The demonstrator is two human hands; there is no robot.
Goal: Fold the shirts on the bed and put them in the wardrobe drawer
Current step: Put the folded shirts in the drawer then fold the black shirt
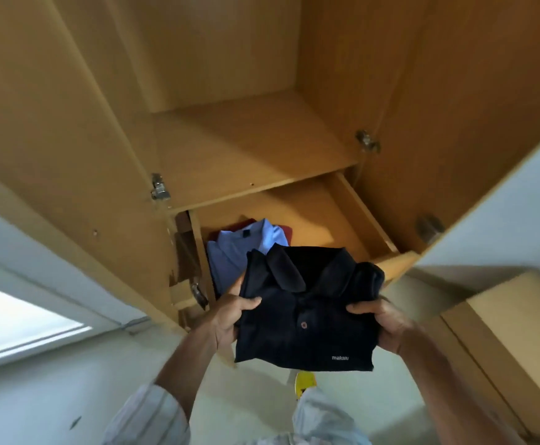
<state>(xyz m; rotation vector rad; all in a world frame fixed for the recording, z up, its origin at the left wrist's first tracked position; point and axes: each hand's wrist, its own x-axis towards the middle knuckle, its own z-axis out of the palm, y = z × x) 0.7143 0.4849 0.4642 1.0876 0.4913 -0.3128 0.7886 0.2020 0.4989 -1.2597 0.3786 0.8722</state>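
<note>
- Head view: both hands carry a folded dark shirt [304,309] flat, just in front of the open drawer [363,216] of the wardrobe [69,107].
- The left hand [230,316] pinches its left edge, thumb on top; the right hand [381,322] grips the right edge the same way.
- Already in the drawer: a folded blue shirt [239,248] lying on a red shirt [286,234].
- So two look stowed and this one still needs setting down; the bed is out of view, so any shirts left there can't be told.

The person is wearing a pale shirt with faint stripes, its sleeve [153,415] rolled up at 7 o'clock, bare forearms showing; a yellow shoe [305,382], perhaps, is peeking out at 6 o'clock.
</note>
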